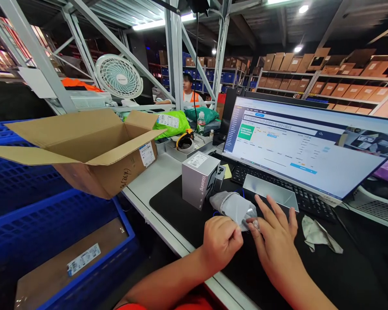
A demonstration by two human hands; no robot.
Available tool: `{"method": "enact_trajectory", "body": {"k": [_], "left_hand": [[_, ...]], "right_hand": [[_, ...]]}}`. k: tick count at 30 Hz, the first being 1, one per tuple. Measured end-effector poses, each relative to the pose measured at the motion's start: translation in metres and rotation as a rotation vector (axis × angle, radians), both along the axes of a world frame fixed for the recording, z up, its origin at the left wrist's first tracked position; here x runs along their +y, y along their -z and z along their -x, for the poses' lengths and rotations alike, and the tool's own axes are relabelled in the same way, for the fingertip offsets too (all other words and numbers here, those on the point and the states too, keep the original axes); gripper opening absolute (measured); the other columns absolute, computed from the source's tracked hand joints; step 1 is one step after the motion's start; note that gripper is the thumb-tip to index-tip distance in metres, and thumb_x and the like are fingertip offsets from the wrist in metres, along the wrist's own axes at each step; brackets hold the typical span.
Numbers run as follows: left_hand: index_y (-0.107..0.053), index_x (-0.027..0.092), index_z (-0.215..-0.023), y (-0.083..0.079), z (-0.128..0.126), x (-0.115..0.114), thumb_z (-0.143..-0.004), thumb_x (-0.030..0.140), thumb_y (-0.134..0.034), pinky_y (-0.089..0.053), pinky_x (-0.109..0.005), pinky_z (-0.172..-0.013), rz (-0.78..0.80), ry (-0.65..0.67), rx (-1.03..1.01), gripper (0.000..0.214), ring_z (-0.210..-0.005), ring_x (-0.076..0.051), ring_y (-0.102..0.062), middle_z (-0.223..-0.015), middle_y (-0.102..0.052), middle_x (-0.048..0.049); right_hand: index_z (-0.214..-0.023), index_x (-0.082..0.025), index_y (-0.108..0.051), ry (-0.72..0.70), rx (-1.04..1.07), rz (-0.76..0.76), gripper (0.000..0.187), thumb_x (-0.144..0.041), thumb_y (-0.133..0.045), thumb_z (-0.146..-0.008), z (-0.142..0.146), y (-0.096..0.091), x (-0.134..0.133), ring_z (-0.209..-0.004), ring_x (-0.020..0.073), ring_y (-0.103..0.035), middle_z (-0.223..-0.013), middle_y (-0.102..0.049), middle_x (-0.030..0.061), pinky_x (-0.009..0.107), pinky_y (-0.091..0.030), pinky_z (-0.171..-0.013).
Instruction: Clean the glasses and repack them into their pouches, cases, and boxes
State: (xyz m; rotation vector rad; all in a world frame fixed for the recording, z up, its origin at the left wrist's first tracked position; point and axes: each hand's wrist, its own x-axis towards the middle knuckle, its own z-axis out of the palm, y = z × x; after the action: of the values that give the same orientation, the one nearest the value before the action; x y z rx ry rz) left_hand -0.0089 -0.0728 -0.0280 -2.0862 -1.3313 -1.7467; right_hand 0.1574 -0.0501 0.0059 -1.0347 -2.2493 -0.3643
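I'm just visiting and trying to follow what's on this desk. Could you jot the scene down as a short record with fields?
Left hand: pinching the edge of a small grey plastic pouch
Right hand: fingers spread, thumb and forefinger on the same pouch
Surface: black desk mat
Beside pouch: upright silver product box
Also on mat: crumpled grey wrapper
Behind: lit computer monitor, black keyboard
Left side: open brown cardboard carton

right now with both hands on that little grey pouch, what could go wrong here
Both hands, left hand and right hand, pinch one end of the grey pouch, so its contents might slip out onto the black mat. The silver box stands upright right beside the pouch; a tug could knock it over. The open carton overhangs the table edge and may tip.
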Motion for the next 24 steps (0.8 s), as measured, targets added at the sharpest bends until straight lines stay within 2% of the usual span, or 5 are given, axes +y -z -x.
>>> {"method": "enact_trajectory", "body": {"k": [2, 5, 8, 16, 24], "left_hand": [[-0.048, 0.020, -0.062, -0.003, 0.004, 0.001, -0.095, 0.017, -0.042, -0.031, -0.028, -0.054, 0.015, -0.022, -0.043, 0.034, -0.052, -0.011, -0.045, -0.054, -0.050, 0.0018], [-0.049, 0.020, -0.063, -0.006, 0.008, 0.000, -0.096, 0.018, -0.042, -0.034, -0.027, -0.054, 0.029, -0.041, -0.080, 0.034, -0.052, -0.011, -0.047, -0.055, -0.052, 0.0014], [-0.051, 0.019, -0.064, -0.006, 0.006, -0.003, -0.096, 0.019, -0.042, -0.036, -0.026, -0.056, 0.016, -0.040, -0.080, 0.033, -0.053, -0.011, -0.049, -0.056, -0.054, 0.0009], [-0.049, 0.020, -0.063, 0.001, -0.004, -0.008, -0.096, 0.016, -0.040, -0.031, -0.029, -0.055, -0.037, -0.030, 0.097, 0.034, -0.051, -0.012, -0.046, -0.052, -0.051, 0.0017], [-0.050, 0.021, -0.064, 0.004, 0.001, -0.018, -0.091, 0.013, -0.042, -0.034, -0.028, -0.053, 0.018, 0.006, 0.072, 0.030, -0.050, -0.012, -0.048, -0.053, -0.053, 0.0014]], "right_hand": [[-0.102, -0.024, -0.070, -0.059, -0.003, 0.094, 0.024, -0.030, -0.047, -0.101, -0.007, -0.004, 0.000, -0.145, 0.0359, -0.038, -0.149, -0.052, 0.0106, 0.075, -0.029, -0.111], [-0.123, -0.026, -0.064, -0.168, 0.010, 0.260, 0.028, -0.035, -0.050, -0.101, -0.022, -0.014, -0.003, -0.145, 0.0308, -0.039, -0.153, -0.047, 0.0105, 0.058, -0.047, -0.108], [-0.127, -0.027, -0.063, -0.240, 0.015, 0.283, 0.030, -0.036, -0.053, -0.100, -0.033, -0.023, -0.004, -0.143, 0.0281, -0.043, -0.156, -0.043, 0.0085, 0.046, -0.054, -0.104], [-0.106, -0.019, -0.070, -0.159, 0.054, 0.063, 0.021, -0.021, -0.050, -0.100, -0.014, -0.014, -0.006, -0.140, 0.0310, -0.046, -0.143, -0.058, 0.0114, 0.058, -0.039, -0.115], [-0.105, -0.017, -0.069, -0.091, 0.064, -0.046, 0.017, -0.016, -0.053, -0.098, -0.004, -0.013, -0.012, -0.142, 0.0275, -0.044, -0.143, -0.059, 0.0119, 0.053, -0.028, -0.122]]}}
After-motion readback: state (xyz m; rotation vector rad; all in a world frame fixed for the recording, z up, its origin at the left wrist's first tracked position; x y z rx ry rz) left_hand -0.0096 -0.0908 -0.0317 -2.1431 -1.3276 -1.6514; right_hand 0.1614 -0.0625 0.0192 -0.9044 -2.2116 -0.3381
